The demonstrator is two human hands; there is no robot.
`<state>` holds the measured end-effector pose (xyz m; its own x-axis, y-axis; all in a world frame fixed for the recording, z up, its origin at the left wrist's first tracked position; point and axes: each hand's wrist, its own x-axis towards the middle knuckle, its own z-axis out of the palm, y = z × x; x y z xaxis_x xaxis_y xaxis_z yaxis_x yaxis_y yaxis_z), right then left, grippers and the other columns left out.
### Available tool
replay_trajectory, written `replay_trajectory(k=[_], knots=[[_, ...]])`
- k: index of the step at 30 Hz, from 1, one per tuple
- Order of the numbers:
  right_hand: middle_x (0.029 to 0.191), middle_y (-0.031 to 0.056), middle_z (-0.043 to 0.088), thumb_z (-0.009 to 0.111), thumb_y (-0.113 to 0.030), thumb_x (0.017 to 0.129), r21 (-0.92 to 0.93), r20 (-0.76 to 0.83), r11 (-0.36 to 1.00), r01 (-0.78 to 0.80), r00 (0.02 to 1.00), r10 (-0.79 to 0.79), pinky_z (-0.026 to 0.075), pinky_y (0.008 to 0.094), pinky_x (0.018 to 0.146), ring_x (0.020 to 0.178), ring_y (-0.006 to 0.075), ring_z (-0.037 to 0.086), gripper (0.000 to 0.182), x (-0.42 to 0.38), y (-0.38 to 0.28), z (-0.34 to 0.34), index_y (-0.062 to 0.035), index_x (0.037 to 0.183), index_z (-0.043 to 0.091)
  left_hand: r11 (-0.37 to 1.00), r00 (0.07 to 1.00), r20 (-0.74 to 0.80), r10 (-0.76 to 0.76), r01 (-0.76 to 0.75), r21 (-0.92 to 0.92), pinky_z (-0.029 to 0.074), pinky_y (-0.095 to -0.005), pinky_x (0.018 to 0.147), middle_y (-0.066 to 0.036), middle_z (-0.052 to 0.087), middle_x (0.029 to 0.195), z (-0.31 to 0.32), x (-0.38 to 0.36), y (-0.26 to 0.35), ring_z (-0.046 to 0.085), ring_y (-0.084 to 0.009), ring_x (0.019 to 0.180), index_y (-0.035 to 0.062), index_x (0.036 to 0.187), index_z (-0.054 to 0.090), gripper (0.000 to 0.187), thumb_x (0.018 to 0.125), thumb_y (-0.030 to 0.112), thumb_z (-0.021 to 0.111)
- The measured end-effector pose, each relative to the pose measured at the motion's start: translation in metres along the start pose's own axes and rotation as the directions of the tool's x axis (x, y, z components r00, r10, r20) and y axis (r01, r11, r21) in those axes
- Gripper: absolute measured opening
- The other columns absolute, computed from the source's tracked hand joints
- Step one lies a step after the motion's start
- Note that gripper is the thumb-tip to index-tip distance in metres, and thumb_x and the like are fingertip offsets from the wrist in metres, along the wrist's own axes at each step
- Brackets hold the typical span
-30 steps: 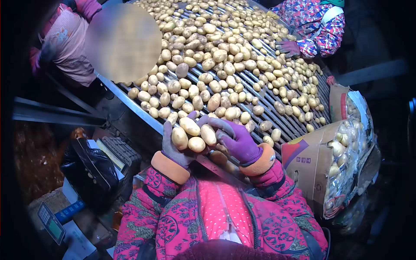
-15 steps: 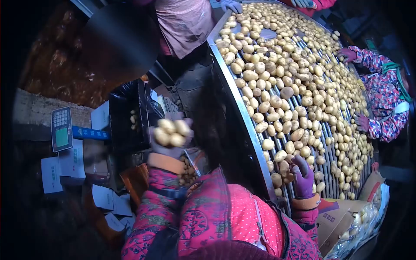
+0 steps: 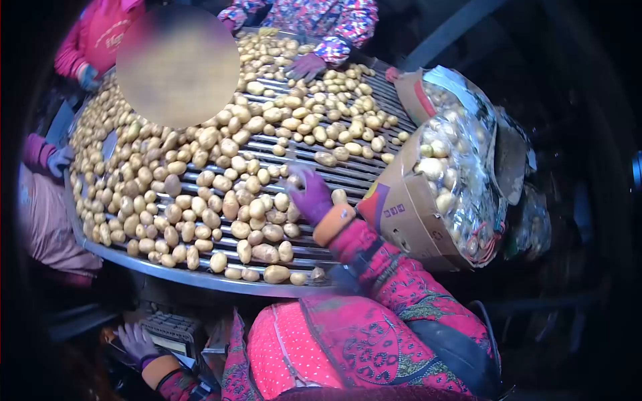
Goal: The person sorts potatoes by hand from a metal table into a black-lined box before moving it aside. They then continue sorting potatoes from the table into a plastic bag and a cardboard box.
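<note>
now the right hand (image 3: 311, 196) hovers spread over potatoes (image 3: 257, 210), grip released, left hand (image 3: 136, 342) empty below.

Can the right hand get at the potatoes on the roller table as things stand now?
Probably yes. The right hand in its purple glove already lies over the potatoes on the roller table, fingers spread, and nothing stands between them. The cardboard box sits off to the side.

The gloved right hand (image 3: 309, 194) is spread over potatoes (image 3: 257, 210) on the roller table (image 3: 200, 277); a lined carton (image 3: 441, 180) is seen just beside it.
</note>
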<state>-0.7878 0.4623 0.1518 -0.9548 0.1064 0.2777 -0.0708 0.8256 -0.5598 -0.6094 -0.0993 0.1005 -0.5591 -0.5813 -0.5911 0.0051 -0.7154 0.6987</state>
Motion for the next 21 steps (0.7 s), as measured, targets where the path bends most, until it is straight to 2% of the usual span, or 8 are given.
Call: replay_trajectory(k=[3,4,6,8,9,17,19,21], knots=[[0.13,0.019,0.054,0.062,-0.028,0.081,-0.188,-0.13,0.977,-0.098,0.989,0.074,0.037,0.0445,0.105,0.125,0.0379,0.046,0.051,0.04,0.034,0.006,-0.0114,0.129,0.055,0.967,0.982,0.122,0.143,-0.165,0.196,0.038,-0.036,0.103,-0.008,0.042,0.145,0.054,0.017,-0.037,0.048,-0.0267,0.124,0.0117,0.145,0.034,0.048,0.099,0.021,0.043],[0.134,0.0181,0.052,0.06,-0.026,0.081,-0.502,-0.137,0.862,-0.066,0.991,-0.004,0.037,0.0434,0.106,0.129,0.0356,0.044,0.05,0.059,0.075,0.002,-0.0116,0.128,0.056,0.805,0.851,0.453,0.266,-0.455,0.381,0.039,-0.0332,0.102,-0.013,0.043,0.142,0.101,-0.009,-0.072,0.047,-0.0262,0.125,0.0066,0.143,0.037,0.046,0.098,0.016,0.044],[0.139,0.0168,0.049,0.056,-0.022,0.08,-0.823,0.15,0.568,-0.034,0.95,0.274,0.038,0.0423,0.106,0.132,0.0316,0.042,0.05,0.085,0.069,-0.042,-0.0114,0.128,0.056,0.53,0.657,0.705,0.268,-0.711,0.461,0.036,-0.0362,0.107,-0.016,0.042,0.142,0.131,-0.014,-0.089,0.047,-0.0268,0.127,-0.0028,0.139,0.039,0.046,0.097,0.011,0.049],[0.135,0.017,0.05,0.06,-0.022,0.076,-0.852,0.277,0.511,-0.115,0.73,0.625,0.04,0.042,0.104,0.129,0.0315,0.045,0.05,0.107,0.037,-0.079,-0.0094,0.124,0.057,0.614,0.582,0.777,0.239,-0.711,0.343,0.036,-0.0384,0.108,-0.017,0.045,0.14,0.16,-0.047,-0.103,0.048,-0.0279,0.127,-0.0036,0.138,0.041,0.046,0.097,0.015,0.051],[0.13,0.0184,0.052,0.063,-0.021,0.074,-0.813,0.259,0.576,-0.09,0.829,0.496,0.043,0.0411,0.102,0.126,0.0319,0.047,0.048,0.107,0.075,-0.071,-0.0091,0.12,0.06,0.609,0.548,0.808,0.216,-0.723,0.327,0.036,-0.0387,0.108,-0.017,0.047,0.139,0.17,-0.053,-0.108,0.048,-0.0283,0.127,-0.0036,0.137,0.041,0.046,0.097,0.016,0.051],[0.122,0.0211,0.056,0.068,-0.026,0.076,-0.658,0.137,0.698,-0.283,0.867,0.48,0.047,0.0415,0.096,0.116,0.036,0.055,0.055,0.104,0.147,-0.045,-0.0066,0.126,0.054,0.784,0.467,0.881,-0.075,-0.518,0.341,0.042,-0.0375,0.103,-0.016,0.054,0.13,0.259,-0.088,-0.147,0.054,-0.0259,0.119,-0.0023,0.132,0.047,0.042,0.094,0.015,0.053],[0.121,0.0225,0.054,0.069,-0.023,0.077,-0.574,0.146,0.733,-0.366,0.835,0.531,0.048,0.0417,0.095,0.115,0.0366,0.056,0.055,0.108,0.135,-0.042,-0.0076,0.128,0.055,0.882,0.462,0.861,-0.214,-0.288,0.374,0.046,-0.0374,0.099,-0.018,0.054,0.13,0.28,-0.105,-0.165,0.057,-0.0267,0.115,-0.0015,0.133,0.046,0.046,0.095,0.023,0.056],[0.12,0.0249,0.056,0.073,-0.029,0.075,-0.263,-0.171,0.642,-0.72,0.69,0.704,0.048,0.0434,0.094,0.114,0.0384,0.056,0.065,0.104,0.138,-0.031,-0.0087,0.132,0.05,0.863,0.462,0.773,-0.434,-0.032,0.504,0.05,-0.0366,0.093,-0.019,0.055,0.129,0.298,-0.119,-0.172,0.061,-0.0274,0.11,-0.001,0.135,0.044,0.052,0.096,0.031,0.056]])
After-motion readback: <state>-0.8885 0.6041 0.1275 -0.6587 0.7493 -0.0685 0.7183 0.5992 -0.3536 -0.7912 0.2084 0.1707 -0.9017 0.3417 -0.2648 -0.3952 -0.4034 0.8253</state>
